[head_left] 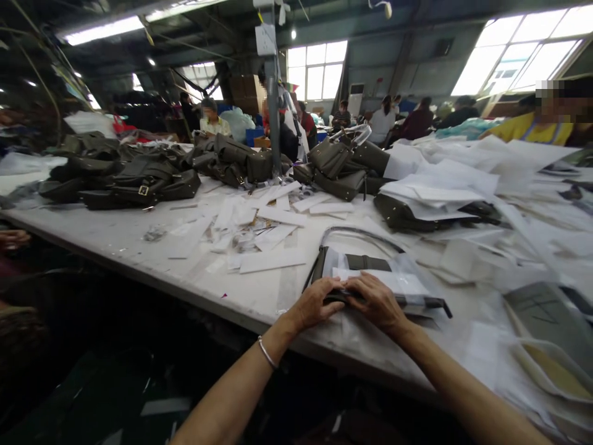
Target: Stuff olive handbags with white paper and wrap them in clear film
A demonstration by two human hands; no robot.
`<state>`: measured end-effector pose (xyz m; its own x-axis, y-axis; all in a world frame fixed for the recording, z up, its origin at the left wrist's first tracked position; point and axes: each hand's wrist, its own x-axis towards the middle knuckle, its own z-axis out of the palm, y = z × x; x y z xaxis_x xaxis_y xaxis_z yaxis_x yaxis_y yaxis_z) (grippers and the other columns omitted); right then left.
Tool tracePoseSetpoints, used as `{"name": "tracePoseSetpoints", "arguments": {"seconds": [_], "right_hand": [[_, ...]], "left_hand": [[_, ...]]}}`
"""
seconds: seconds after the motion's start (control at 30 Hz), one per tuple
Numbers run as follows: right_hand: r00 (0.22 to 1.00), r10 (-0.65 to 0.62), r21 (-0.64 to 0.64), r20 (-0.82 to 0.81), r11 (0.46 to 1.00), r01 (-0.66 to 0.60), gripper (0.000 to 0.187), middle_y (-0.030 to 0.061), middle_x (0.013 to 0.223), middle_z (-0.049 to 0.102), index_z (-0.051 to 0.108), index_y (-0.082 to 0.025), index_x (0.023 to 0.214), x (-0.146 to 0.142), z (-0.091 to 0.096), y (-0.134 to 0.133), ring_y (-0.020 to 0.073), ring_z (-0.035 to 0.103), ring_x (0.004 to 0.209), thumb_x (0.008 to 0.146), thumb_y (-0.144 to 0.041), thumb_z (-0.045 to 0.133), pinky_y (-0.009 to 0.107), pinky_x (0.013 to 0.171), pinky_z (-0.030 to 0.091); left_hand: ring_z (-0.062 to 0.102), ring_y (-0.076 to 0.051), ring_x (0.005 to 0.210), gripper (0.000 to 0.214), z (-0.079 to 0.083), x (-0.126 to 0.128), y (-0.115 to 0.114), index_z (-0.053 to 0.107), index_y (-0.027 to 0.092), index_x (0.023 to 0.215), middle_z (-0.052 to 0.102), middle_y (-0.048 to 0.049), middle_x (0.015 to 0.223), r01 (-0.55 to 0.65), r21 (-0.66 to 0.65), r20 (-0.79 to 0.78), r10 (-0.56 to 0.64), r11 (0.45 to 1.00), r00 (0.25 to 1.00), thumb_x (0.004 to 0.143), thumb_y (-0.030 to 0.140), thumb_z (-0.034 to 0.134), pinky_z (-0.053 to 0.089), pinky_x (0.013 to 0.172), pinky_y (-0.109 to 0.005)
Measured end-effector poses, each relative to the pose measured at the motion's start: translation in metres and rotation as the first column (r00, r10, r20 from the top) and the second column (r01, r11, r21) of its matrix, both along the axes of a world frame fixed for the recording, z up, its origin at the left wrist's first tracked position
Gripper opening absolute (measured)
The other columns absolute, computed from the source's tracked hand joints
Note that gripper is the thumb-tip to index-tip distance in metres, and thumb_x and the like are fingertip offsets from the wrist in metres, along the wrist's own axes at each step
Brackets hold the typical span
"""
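A dark olive handbag (365, 262) lies flat on the white worktable (115, 238) in front of me, wrapped in clear plastic film and white paper, its handle arched away from me. My left hand (317, 304) presses on the bag's near edge, fingers curled over it. My right hand (377, 301) rests beside it on the same edge, fingertips touching the plastic. A thin bracelet circles my left wrist.
Piles of olive handbags (134, 176) cover the table's far left and middle. White paper strips (273, 219) lie scattered, and paper sheets (445, 179) heap at right. A grey pole (273, 105) stands mid-table. Several people sit at the back. Another person's hand (13, 238) shows at left.
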<state>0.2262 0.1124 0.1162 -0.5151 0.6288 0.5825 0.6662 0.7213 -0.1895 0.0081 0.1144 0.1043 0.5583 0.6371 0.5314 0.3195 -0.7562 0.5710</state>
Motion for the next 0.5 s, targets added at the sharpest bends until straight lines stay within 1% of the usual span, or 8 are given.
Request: {"name": "tracePoseSetpoints", "arguments": {"seconds": [0.1,0.17,0.23,0.33,0.4,0.43,0.5], "right_hand": [[0.999,0.008,0.071,-0.034,0.997,-0.005,0.009,0.0046,0.099,0.071,0.060,-0.023,0.100,-0.004,-0.004,-0.005,0.0219,0.068,0.092,0.092,-0.021,0.057,0.047,0.103,0.047],[0.999,0.021,0.123,-0.042,0.992,-0.016,0.013,0.0050,0.100,0.071,0.060,-0.024,0.105,-0.004,-0.008,-0.004,0.0226,0.069,0.093,0.093,-0.023,0.056,0.045,0.101,0.050],[0.999,0.031,0.165,-0.030,0.986,-0.025,0.015,0.0048,0.102,0.071,0.060,-0.025,0.108,-0.002,-0.008,0.000,0.0233,0.069,0.095,0.094,-0.025,0.055,0.044,0.098,0.052],[0.996,0.067,0.218,0.052,0.973,-0.077,0.016,0.0029,0.104,0.072,0.062,-0.026,0.108,0.005,-0.001,0.002,0.0225,0.070,0.097,0.096,-0.033,0.054,0.040,0.097,0.053],[0.983,0.112,0.253,0.146,0.956,-0.147,0.025,0.0016,0.109,0.072,0.063,-0.027,0.114,0.012,0.000,-0.006,0.0225,0.069,0.100,0.092,-0.039,0.060,0.036,0.098,0.053],[0.971,0.147,0.266,0.187,0.944,-0.194,0.031,0.0005,0.110,0.072,0.063,-0.027,0.117,0.015,-0.004,-0.012,0.0224,0.070,0.100,0.090,-0.041,0.064,0.034,0.097,0.053],[0.953,0.209,0.260,0.220,0.929,-0.264,0.035,-0.0020,0.109,0.073,0.064,-0.031,0.122,0.022,-0.023,-0.024,0.0220,0.071,0.097,0.089,-0.042,0.065,0.030,0.092,0.056]], "left_hand": [[0.059,-0.020,0.120,0.027,-0.001,0.006,-0.002,0.060,0.019,0.114,0.067,-0.0062,0.120,-0.083,0.045,0.010,0.083,0.995,0.996,0.088,0.021,0.067,0.045,0.107,-0.037],[0.064,-0.020,0.110,0.019,-0.005,0.013,-0.002,0.062,0.019,0.108,0.070,-0.0056,0.112,-0.157,0.105,0.021,0.156,0.982,0.988,0.089,0.020,0.066,0.050,0.099,-0.035],[0.066,-0.018,0.101,0.013,-0.012,0.021,0.000,0.064,0.020,0.104,0.072,-0.0038,0.103,-0.203,0.183,-0.007,0.208,0.962,0.978,0.091,0.020,0.064,0.052,0.092,-0.031],[0.065,-0.016,0.095,0.010,-0.023,0.027,0.004,0.063,0.020,0.102,0.070,-0.0031,0.096,-0.252,0.311,-0.104,0.296,0.917,0.950,0.095,0.022,0.056,0.050,0.088,-0.028],[0.064,-0.015,0.092,0.009,-0.029,0.029,0.005,0.062,0.019,0.099,0.069,-0.0025,0.092,-0.266,0.370,-0.139,0.335,0.890,0.932,0.096,0.023,0.055,0.048,0.087,-0.027],[0.063,-0.014,0.092,0.008,-0.032,0.029,0.006,0.061,0.019,0.098,0.068,-0.0021,0.091,-0.262,0.392,-0.149,0.343,0.882,0.928,0.096,0.024,0.055,0.047,0.087,-0.027],[0.062,-0.014,0.092,0.006,-0.035,0.030,0.005,0.060,0.019,0.095,0.066,-0.0015,0.090,-0.247,0.430,-0.167,0.345,0.869,0.923,0.096,0.023,0.056,0.045,0.088,-0.026]]}}
